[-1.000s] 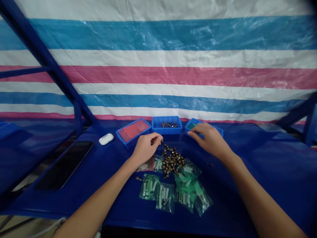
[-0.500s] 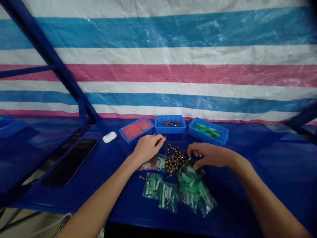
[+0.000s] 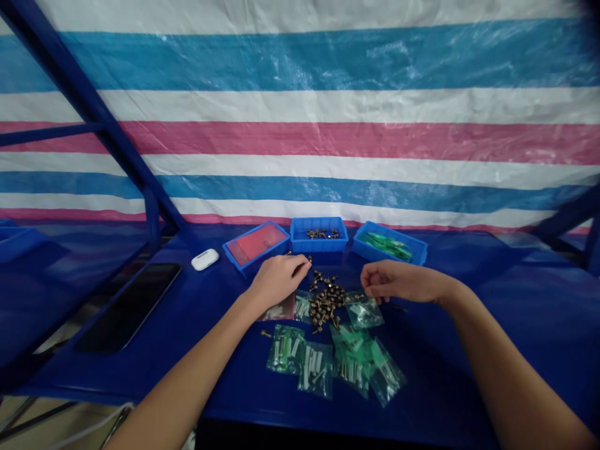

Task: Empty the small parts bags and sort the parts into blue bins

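Note:
My left hand [image 3: 280, 277] is pinched closed behind the pile of small brass-coloured screws [image 3: 325, 303], with a screw [image 3: 309, 258] at its fingertips. Part of a reddish bag [image 3: 284, 310] shows under that wrist, beside a small bag of white pieces [image 3: 302, 306]. To the right of the pile, my right hand [image 3: 396, 279] has its fingers closed at the upper edge of a clear plastic bag [image 3: 364, 312] with pale pieces inside. Several filled clear and green bags [image 3: 354, 356] lie nearer me, some overlapping. A loose screw [image 3: 265, 334] is left of them.
Three blue bins stand at the back: one with red bags [image 3: 255, 244], one with screws [image 3: 319, 244], one with green bags [image 3: 389, 247]. A black phone [image 3: 129, 306] and a white earbud case [image 3: 205, 259] lie on the left. A striped tarp [image 3: 328, 137] hangs behind.
My right hand's fingers have closed, and the clear bag beneath them now shows apart from the overlapping green bags. My left hand stays in about the same place.

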A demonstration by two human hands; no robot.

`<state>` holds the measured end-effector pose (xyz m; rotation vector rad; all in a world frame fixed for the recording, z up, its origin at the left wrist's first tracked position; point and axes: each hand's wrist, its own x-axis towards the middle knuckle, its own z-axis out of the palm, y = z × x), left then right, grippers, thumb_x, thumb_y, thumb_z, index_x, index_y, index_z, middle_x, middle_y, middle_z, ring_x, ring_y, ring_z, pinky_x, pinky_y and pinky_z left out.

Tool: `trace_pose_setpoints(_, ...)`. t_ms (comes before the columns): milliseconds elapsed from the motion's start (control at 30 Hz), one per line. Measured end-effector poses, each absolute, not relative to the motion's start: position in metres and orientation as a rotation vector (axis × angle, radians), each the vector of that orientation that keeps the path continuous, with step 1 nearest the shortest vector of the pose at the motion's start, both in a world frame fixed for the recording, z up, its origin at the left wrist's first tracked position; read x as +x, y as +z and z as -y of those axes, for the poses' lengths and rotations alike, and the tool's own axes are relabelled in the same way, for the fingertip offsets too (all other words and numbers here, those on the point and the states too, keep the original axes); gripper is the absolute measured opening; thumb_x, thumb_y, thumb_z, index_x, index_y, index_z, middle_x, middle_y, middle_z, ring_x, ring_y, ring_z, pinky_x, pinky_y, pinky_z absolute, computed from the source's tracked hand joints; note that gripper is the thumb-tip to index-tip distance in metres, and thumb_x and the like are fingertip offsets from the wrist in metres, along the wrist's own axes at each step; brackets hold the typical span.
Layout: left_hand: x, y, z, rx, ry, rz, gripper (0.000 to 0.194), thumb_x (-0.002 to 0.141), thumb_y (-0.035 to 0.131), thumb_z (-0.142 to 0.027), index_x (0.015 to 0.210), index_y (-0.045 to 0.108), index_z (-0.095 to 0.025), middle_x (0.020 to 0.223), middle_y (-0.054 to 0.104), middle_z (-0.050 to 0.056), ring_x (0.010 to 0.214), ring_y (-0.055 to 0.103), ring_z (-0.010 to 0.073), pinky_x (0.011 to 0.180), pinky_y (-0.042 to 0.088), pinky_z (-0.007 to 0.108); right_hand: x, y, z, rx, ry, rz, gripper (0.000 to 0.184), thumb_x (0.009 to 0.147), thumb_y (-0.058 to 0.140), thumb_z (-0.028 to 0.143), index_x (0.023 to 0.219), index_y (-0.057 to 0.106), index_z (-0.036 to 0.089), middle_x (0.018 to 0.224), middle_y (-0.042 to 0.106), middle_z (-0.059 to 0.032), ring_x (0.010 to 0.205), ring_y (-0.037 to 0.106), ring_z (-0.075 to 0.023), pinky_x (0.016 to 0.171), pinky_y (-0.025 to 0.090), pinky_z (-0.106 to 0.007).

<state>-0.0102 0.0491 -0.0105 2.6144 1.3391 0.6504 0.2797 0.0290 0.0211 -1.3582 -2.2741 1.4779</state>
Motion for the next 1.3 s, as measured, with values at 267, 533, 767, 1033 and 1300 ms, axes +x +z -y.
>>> trace_pose_setpoints(267, -0.01, -0.011, -0.049, 2.637, 0.63, -1.34, 0.031, 0.098, 0.04, -0.036, 0.095, 0.067, -0.022, 0.087, 0.071, 0.004, 0.079, 0.066, 0.02, 0.067, 0.043, 0.028, 0.278, 0.018, -0.034, -1.328, 1.282, 2.145, 0.019, 0.086, 0.057, 0.036, 0.09, 0.06, 0.018, 0.065, 0.057, 0.0012, 0.059, 0.053, -0.0124, 0.052, 0.039, -0.023)
trace_pose_setpoints(533, 0.002, -0.006, -0.041, 2.225, 0.853, -1.138, 0.032, 0.095, 0.046, -0.042, 0.096, 0.068, -0.019, 0.087, 0.07, 0.004, 0.07, 0.06, 0.0142, 0.066, 0.044, 0.026, 0.255, 0.024, -0.028, -1.184, 1.001, 1.921, 0.02, 0.088, 0.058, 0.04, 0.095, 0.06, 0.022, 0.074, 0.059, 0.001, 0.065, 0.054, -0.0129, 0.059, 0.041, -0.025)
trace_pose_setpoints(767, 0.006, -0.009, -0.044, 1.657, 0.778, -0.887, 0.03, 0.078, 0.07, -0.042, 0.089, 0.061, -0.015, 0.074, 0.064, 0.002, 0.064, 0.058, 0.0114, 0.059, 0.042, 0.022, 0.218, 0.01, -0.019, -1.107, 0.861, 1.73, 0.015, 0.089, 0.058, 0.035, 0.095, 0.057, 0.021, 0.074, 0.062, 0.0013, 0.067, 0.054, -0.0129, 0.062, 0.041, -0.025)
trace_pose_setpoints(1033, 0.004, -0.008, -0.046, 1.483, 0.9, -0.933, 0.023, 0.079, 0.07, -0.035, 0.088, 0.063, -0.014, 0.072, 0.06, 0.0, 0.053, 0.046, 0.0063, 0.048, 0.033, 0.019, 0.212, 0.001, -0.019, -1.137, 0.892, 1.868, 0.02, 0.09, 0.056, 0.038, 0.1, 0.061, 0.02, 0.082, 0.066, -0.0005, 0.073, 0.057, -0.0147, 0.066, 0.043, -0.027)
trace_pose_setpoints(1300, 0.007, -0.008, -0.044, 1.527, 0.932, -0.892, 0.025, 0.08, 0.069, -0.036, 0.089, 0.06, -0.015, 0.075, 0.06, 0.0, 0.056, 0.051, 0.0082, 0.051, 0.039, 0.02, 0.21, 0.0, -0.017, -1.206, 0.842, 1.963, 0.024, 0.091, 0.054, 0.039, 0.085, 0.063, 0.018, 0.079, 0.065, -0.0006, 0.07, 0.054, -0.0148, 0.063, 0.04, -0.027)
